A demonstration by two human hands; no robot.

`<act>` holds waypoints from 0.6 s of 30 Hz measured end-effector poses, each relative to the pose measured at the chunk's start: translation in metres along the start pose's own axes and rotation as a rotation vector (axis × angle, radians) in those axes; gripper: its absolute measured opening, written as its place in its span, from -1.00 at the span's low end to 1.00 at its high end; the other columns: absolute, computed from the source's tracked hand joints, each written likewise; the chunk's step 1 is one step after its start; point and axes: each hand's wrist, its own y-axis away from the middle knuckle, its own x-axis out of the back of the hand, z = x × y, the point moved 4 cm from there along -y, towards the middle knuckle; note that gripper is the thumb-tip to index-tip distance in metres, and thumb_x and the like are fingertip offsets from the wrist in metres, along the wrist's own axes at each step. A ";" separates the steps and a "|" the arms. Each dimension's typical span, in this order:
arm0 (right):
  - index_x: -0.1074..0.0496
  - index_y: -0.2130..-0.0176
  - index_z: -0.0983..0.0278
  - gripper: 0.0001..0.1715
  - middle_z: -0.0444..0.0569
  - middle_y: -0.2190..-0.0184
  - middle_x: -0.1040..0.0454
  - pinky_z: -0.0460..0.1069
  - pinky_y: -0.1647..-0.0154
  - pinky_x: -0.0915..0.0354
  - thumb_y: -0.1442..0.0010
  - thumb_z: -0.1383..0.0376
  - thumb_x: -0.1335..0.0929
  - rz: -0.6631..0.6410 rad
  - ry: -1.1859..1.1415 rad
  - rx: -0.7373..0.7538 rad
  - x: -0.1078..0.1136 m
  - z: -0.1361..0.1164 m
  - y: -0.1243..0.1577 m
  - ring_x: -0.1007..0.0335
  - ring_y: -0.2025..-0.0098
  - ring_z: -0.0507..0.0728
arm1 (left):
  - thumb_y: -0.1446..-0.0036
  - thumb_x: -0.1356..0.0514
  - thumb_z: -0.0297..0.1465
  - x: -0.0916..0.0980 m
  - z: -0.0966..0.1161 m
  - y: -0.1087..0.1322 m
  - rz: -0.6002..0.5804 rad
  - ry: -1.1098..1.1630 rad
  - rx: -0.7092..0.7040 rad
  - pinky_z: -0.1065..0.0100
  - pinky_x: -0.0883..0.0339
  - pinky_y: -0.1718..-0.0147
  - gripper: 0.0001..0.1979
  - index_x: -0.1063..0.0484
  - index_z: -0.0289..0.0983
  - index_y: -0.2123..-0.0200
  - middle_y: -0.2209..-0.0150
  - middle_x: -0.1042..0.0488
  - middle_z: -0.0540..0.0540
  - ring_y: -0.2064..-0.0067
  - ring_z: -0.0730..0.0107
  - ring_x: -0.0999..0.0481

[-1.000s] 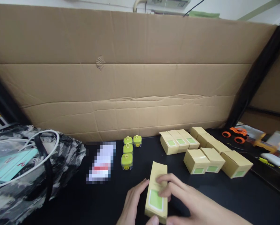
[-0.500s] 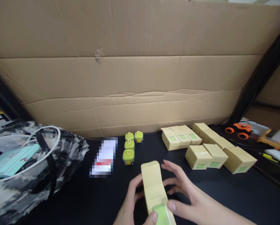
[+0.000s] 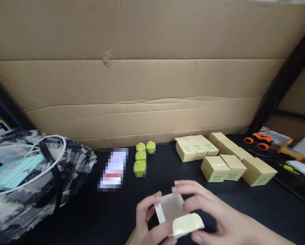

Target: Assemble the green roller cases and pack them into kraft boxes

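Observation:
A small yellow cardboard box point(image 3: 171, 207) is tilted toward me at the bottom middle, its top open and its white inside showing. One rounded lid flap point(image 3: 188, 224) folds down over the near side. My left hand point(image 3: 148, 221) is closed around the left and near sides of the box. Across from it, my right hand point(image 3: 210, 211) curves over the right side, fingertips at the far rim and thumb beside the flap. Beyond the hands stand several small clear cases with green lids and loops point(image 3: 140, 167), the nearest ones in a column.
Several yellow boxes with green labels point(image 3: 215, 169) stand in rows at the right. A pixelated pale item point(image 3: 114, 168) lies left of the cases. Farther left is a black-and-white fabric heap point(image 3: 75, 166) with a white cable. An orange toy truck point(image 3: 259, 140) sits far right. Cardboard point(image 3: 152, 81) walls the back.
The box has turned from showing its long labelled face and raised flap to showing its open top and inside. My right hand has moved over it, fingers at the rim.

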 end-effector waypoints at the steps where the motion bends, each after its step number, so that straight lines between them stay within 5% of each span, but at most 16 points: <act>1: -0.30 0.06 0.18 -0.65 0.08 -0.01 -0.33 0.11 -0.06 -0.24 -0.17 0.14 -0.35 0.025 -0.007 0.047 0.002 -0.002 0.000 -0.25 -0.10 0.23 | -0.25 -0.05 -0.28 0.001 -0.001 0.000 -0.004 0.000 0.021 0.30 -0.40 0.04 -0.84 -0.32 0.03 0.11 -0.01 0.00 -0.03 -0.16 0.18 -0.21; 4: -0.35 0.36 0.23 -0.57 -0.01 0.31 -0.41 0.03 0.25 -0.30 -0.28 -0.03 -0.20 0.169 -0.027 0.080 0.010 -0.003 -0.001 -0.37 0.26 0.13 | -0.22 -0.05 -0.14 0.008 -0.002 -0.001 -0.045 0.063 0.156 0.19 -0.34 0.01 -0.78 -0.31 -0.04 0.12 0.10 -0.10 -0.07 -0.06 0.12 -0.31; 7: -0.30 0.49 0.26 -0.50 -0.04 0.36 -0.36 -0.03 0.36 -0.25 -0.26 -0.05 -0.23 0.191 -0.085 -0.022 0.010 -0.001 -0.003 -0.32 0.36 0.07 | -0.24 0.07 -0.05 0.017 -0.001 -0.005 -0.093 0.169 0.275 0.12 -0.26 -0.02 -0.66 -0.35 -0.11 0.21 0.19 -0.20 -0.08 0.00 0.10 -0.35; 10: -0.30 0.43 0.24 -0.56 -0.04 0.30 -0.32 -0.03 0.30 -0.28 -0.03 -0.05 -0.41 0.093 -0.110 -0.153 0.007 -0.001 -0.005 -0.32 0.31 0.09 | -0.28 0.07 -0.10 0.022 -0.003 -0.006 -0.065 0.239 0.353 0.14 -0.22 -0.03 -0.67 -0.38 -0.12 0.30 0.14 -0.23 -0.08 -0.04 0.13 -0.34; 12: -0.28 0.30 0.21 -0.57 -0.04 0.23 -0.32 -0.01 0.23 -0.29 0.09 0.13 -0.50 -0.017 -0.054 -0.217 0.002 -0.002 -0.004 -0.31 0.24 0.12 | -0.21 -0.03 -0.05 0.018 -0.005 -0.004 -0.050 0.304 0.373 0.10 -0.17 -0.06 -0.71 -0.34 -0.13 0.28 -0.01 -0.24 -0.13 -0.11 0.06 -0.31; 15: -0.20 0.14 0.18 -0.42 -0.02 0.16 -0.35 0.02 0.12 -0.27 0.12 0.36 -0.49 -0.120 0.081 -0.220 -0.008 0.000 0.001 -0.28 0.14 0.17 | -0.09 -0.15 0.01 0.008 -0.012 0.002 -0.061 0.478 0.392 0.05 -0.21 -0.02 -0.63 -0.21 -0.10 0.21 -0.13 -0.25 -0.21 -0.15 0.01 -0.32; 18: -0.18 0.08 0.17 -0.41 -0.01 0.12 -0.35 0.05 0.06 -0.24 0.05 0.37 -0.47 -0.106 0.166 -0.181 -0.013 0.004 0.005 -0.26 0.11 0.18 | -0.01 -0.29 -0.09 0.000 -0.024 0.011 -0.071 0.540 0.455 0.08 -0.24 0.02 -0.57 -0.12 -0.07 0.22 -0.09 -0.30 -0.18 -0.13 0.06 -0.35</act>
